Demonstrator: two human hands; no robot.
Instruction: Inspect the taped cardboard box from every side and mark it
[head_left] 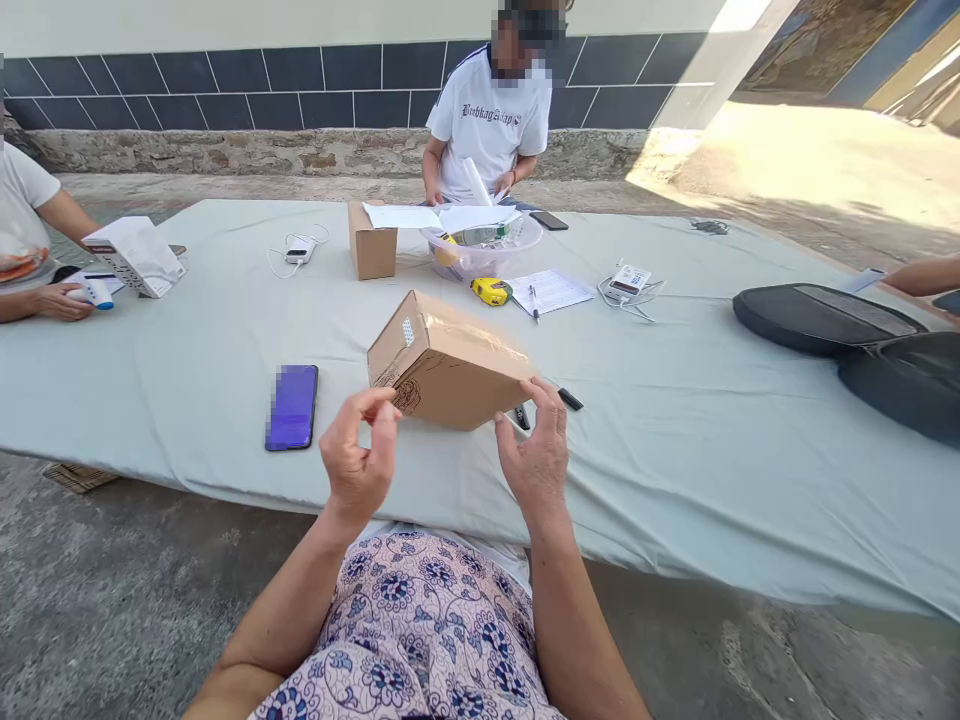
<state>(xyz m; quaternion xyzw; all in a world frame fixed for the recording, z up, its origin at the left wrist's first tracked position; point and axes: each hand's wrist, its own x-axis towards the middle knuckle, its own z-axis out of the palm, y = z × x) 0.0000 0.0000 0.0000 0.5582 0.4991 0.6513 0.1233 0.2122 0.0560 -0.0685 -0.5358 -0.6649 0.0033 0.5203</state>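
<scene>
A taped brown cardboard box (442, 365) is tilted above the pale green table cover (675, 440), right in front of me. My left hand (358, 455) has its fingers curled, with thumb and index fingertip at the box's near left corner. My right hand (536, 450) is at the near right corner, which sits between its thumb and raised fingers. Two black markers (570, 400) lie on the cover just beyond my right hand.
A purple phone (292, 405) lies left of the box. Farther back are a small cardboard box (373, 245), a clear plastic bowl (480, 255), a yellow tape measure (491, 290) and paper with a pen (551, 290). Black cushions (825, 318) lie right. Other people sit opposite and left.
</scene>
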